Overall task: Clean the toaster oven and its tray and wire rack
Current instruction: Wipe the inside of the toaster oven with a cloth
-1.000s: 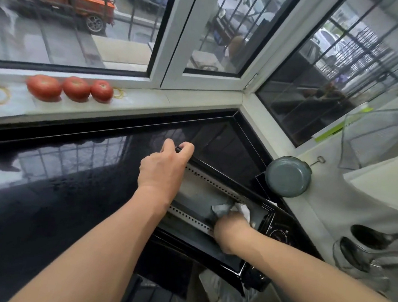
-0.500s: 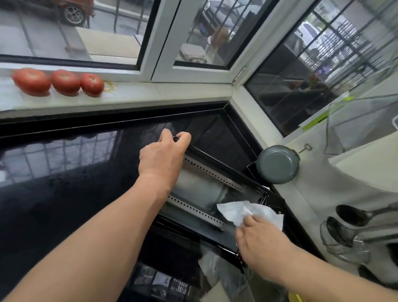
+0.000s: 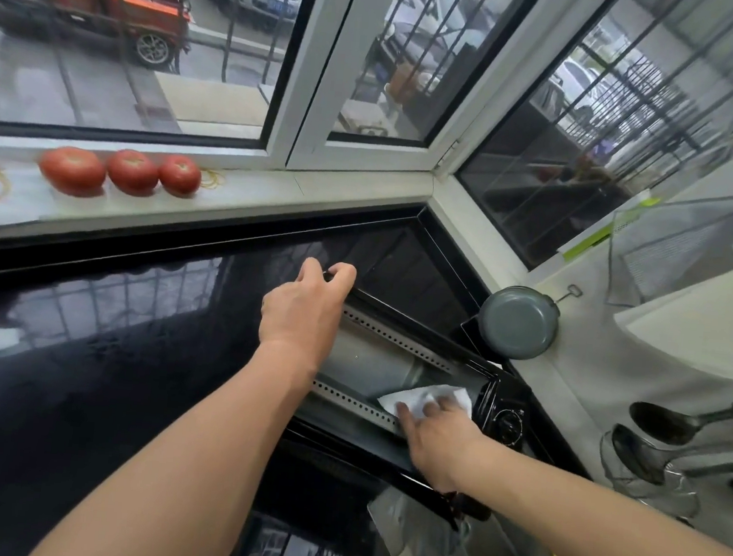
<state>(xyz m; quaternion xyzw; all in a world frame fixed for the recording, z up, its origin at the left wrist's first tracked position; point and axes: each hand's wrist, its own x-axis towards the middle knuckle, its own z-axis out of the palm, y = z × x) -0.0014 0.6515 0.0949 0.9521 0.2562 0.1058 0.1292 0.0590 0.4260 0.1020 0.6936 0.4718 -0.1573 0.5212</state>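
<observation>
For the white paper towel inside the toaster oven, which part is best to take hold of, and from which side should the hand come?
Probably the loose far corner of the white paper towel, reached from the oven's open front. The right hand presses its near part flat, so only that far edge is free to pinch. The left hand holds the toaster oven at its top.

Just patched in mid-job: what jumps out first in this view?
The right hand presses a white paper towel into the open toaster oven at centre, while the left hand grips its far top edge. Three red tomatoes sit on the windowsill, upper left.
</observation>
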